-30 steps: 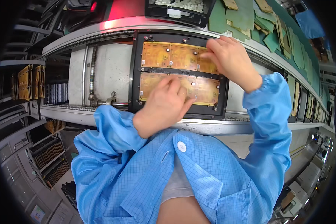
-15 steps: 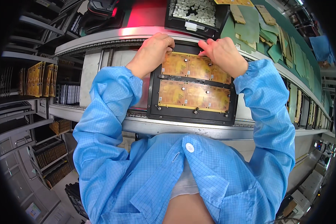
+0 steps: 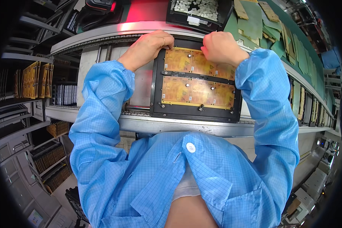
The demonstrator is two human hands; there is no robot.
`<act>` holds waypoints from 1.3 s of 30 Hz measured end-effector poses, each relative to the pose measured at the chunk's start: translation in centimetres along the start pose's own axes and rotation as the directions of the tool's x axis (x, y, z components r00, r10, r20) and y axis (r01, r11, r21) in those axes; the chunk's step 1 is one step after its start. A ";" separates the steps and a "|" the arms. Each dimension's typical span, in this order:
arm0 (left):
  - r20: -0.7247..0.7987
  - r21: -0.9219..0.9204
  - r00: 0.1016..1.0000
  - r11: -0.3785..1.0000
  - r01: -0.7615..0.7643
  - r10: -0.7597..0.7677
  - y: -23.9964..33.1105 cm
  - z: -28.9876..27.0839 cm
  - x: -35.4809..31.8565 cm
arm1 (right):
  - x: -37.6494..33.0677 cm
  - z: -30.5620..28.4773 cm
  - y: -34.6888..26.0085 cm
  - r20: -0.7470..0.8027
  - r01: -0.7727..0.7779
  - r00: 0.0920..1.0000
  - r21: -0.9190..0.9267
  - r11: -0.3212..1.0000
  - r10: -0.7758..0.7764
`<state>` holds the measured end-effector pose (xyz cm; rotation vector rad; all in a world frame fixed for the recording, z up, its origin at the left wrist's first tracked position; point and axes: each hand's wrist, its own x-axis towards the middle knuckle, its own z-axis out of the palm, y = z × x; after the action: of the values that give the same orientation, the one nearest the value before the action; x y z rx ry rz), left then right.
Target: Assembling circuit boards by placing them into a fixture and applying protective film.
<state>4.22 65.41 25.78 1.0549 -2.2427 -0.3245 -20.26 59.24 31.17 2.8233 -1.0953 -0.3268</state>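
Head view showed the left hand point(image 3: 150, 46) and right hand point(image 3: 221, 47) curled over the black frame's point(image 3: 178, 111) far edge; closure and any hold were hidden. Amber circuit boards point(image 3: 201, 92) lay inside; light, even pressure seemed wisest.

The circuit boards point(image 3: 200, 95) are amber, the frame point(image 3: 178, 111) black, the grid-patterned coat point(image 3: 212, 174) blue.

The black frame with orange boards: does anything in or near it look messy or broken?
The flat green sheets beyond the black rectangular frame look messy, overlapping at uneven angles. Inside the frame, the two orange rectangular circuit panels lie lined up, with no damage visible, though the right hand hides part of the upper one.
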 end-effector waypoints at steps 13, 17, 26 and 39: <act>0.189 -0.068 0.981 0.996 0.050 -0.036 10.4 -2.6 -6.0 | -6.7 1.9 -0.5 -0.385 0.017 0.907 0.438 0.899 0.170; 0.238 -0.037 0.966 0.994 0.108 -0.096 11.5 -1.7 -7.7 | -4.2 3.5 -0.1 -0.439 -0.004 0.891 0.253 0.968 0.118; 0.217 0.021 0.971 0.995 0.095 -0.097 11.7 -0.8 -8.6 | -3.9 5.2 0.9 -0.445 0.110 0.896 0.254 0.961 0.015; 0.498 0.092 0.805 0.903 -0.420 0.324 9.6 -1.6 -4.4 | -14.6 2.0 -1.3 -0.233 -0.060 0.907 0.751 0.658 0.349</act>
<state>1.56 75.08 29.52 0.6362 -2.9145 -0.2014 -30.38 70.00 31.36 3.0947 -1.7314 0.8313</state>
